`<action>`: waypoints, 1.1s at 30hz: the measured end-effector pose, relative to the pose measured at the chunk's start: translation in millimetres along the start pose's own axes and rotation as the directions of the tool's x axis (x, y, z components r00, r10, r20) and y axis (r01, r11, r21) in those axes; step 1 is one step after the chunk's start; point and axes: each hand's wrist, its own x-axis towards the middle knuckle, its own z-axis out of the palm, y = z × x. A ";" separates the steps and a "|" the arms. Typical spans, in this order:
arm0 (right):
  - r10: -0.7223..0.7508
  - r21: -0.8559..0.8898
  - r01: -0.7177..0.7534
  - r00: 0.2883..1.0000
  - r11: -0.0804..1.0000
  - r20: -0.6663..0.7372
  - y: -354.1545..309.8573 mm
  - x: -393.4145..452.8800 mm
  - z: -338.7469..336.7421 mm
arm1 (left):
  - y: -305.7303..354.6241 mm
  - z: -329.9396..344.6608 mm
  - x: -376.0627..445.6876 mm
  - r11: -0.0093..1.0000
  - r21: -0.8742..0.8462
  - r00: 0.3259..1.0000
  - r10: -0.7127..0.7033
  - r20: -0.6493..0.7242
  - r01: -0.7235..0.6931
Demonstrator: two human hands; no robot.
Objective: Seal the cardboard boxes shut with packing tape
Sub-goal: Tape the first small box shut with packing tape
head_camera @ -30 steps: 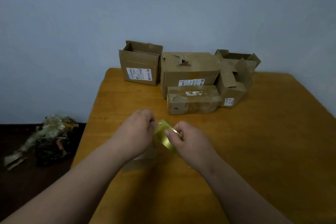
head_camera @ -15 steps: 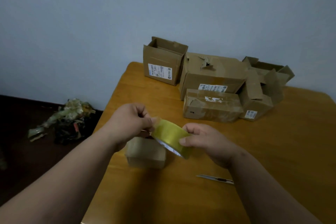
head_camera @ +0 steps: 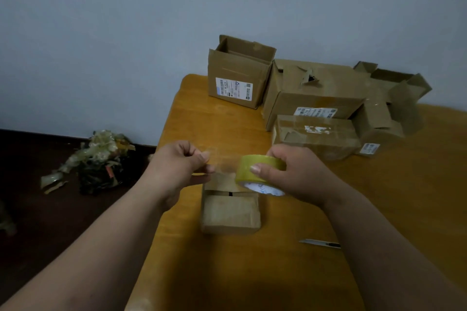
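- the right hand grips a yellowish roll of clear packing tape, thumb pressed on the near side of its outer band and the other fingers curled over the top, with the roll's white printed core facing down and toward the camera
- the left hand is closed in a pinch, thumb against the bent fingers, holding the free end of a clear strip of tape that stretches from it across to the roll; the strip is faint and hard to follow
- both hands hover above a small plain brown cardboard box lying on the orange-brown wooden table; its top flaps look closed with a dark slit along the seam
- a slim silver and black utility knife lies flat on the table to the right of the small box, partly hidden under the right forearm
- at the back of the table stands a cluster of larger cardboard boxes: an open-topped box with a white label, a big box with a torn top, a low taped box in front of it, and an open box with loose flaps on the right
- on the dark floor to the left of the table lies a crumpled heap of used tape and scraps, near the pale blue-grey wall
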 end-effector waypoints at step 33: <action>0.153 -0.333 -0.083 0.970 0.939 0.191 1.1 9.4 -0.5 | -105.0 -31.9 14.7 0.853 -0.372 0.914 -0.404 -0.026 0.366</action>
